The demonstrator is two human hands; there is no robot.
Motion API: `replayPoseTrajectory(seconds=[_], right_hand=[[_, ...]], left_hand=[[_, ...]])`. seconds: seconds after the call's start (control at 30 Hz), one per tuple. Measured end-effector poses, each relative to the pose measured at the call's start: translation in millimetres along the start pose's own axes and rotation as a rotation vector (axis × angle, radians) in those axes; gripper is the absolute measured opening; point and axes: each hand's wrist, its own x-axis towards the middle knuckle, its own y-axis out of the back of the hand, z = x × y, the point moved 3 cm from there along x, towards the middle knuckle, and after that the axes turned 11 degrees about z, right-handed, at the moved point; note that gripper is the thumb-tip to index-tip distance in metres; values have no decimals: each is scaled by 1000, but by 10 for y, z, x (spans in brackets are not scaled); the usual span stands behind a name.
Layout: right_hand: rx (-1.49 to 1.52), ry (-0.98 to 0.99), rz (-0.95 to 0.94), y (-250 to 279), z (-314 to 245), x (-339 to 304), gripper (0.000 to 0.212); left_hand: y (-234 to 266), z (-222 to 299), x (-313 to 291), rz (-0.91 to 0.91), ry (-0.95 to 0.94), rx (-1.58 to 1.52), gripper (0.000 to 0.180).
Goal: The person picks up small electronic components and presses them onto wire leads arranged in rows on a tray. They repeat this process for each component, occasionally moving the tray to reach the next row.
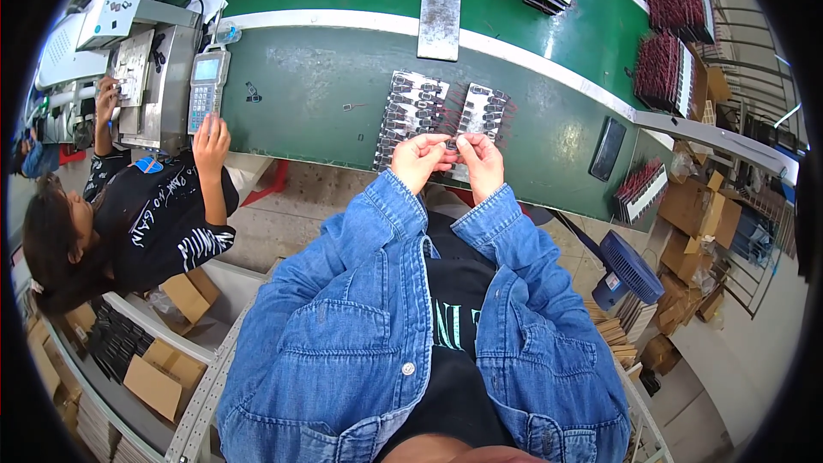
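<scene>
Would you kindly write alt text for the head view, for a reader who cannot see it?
A person's left hand and right hand pinch a small dark part over white boards bearing black components on a green workbench. At left, a co-worker has one hand at a grey keypad device.

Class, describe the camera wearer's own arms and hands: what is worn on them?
Both arms wear long blue denim sleeves with stitched cuffs at the wrists. The left hand and right hand are bare, without gloves.
</scene>
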Motion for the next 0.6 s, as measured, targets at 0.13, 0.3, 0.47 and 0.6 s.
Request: replayPoseTrajectory(seconds=[0.13,0.3,0.47,0.6], right_hand=[[-7,10,-31,3,30,13,13],[-19,37,-78,9,17,46,12],[43,-113,-132,44,-1,48,11],[50,-91,-79,63,64,37,10]], left_hand=[[14,6,-4,32,-6,-24,21],[21,-23,4,49,-36,-21,19],[20,-52,7,55,-24,-14,18],[-9,-38,-6,51,-29,-10,17]])
